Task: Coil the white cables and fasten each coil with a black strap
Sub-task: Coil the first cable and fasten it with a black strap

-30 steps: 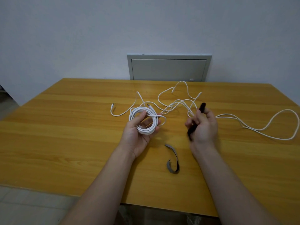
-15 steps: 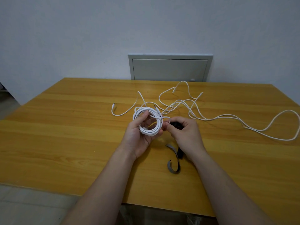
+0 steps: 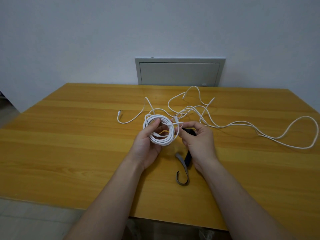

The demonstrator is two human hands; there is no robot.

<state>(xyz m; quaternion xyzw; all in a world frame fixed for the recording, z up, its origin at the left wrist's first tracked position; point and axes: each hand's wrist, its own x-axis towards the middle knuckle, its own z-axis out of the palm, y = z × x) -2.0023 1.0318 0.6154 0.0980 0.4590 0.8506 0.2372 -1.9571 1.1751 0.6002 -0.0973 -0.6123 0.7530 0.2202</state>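
1. Two hands are up over the middle of the bench (image 3: pixel 69 135), close together and nearly touching at the fingertips.
2. There is one finished coil (image 3: pixel 160 141) of white cable. The left hand (image 3: pixel 147 148) grips it, thumb across the loops at the far side and fingers curled beneath. The ring faces up towards the person, tilted a little, with a short tail sticking out at its 3 o'clock edge.
3. I count two straps. The right hand (image 3: pixel 199 142) pinches the black strap (image 3: pixel 189 131) just at the coil's 3 o'clock side. Its long axis runs from 12 to 6: the top end shows between the fingers and the lower end hangs out below the palm.
4. The second strap (image 3: pixel 181 175) lies on the bench at 5 o'clock from the coil. It looks grey on one face and dark on the other, runs roughly from 11 to 5, and its near end is curled into a hook. Its upper part sits just beside the hanging end of the held strap; whether they touch I cannot tell.
5. Loose white cable (image 3: pixel 190 108) sprawls from 12 to 3 o'clock of the coil, with one long loop reaching the bench's right edge. How many separate cables make up the tangle I cannot tell.
6. One plug end (image 3: pixel 119 111) lies at 10 o'clock from the coil, pointing away towards the wall.
7. One grey wall panel (image 3: pixel 180 71) sits behind the bench at 12 o'clock, wider than tall.
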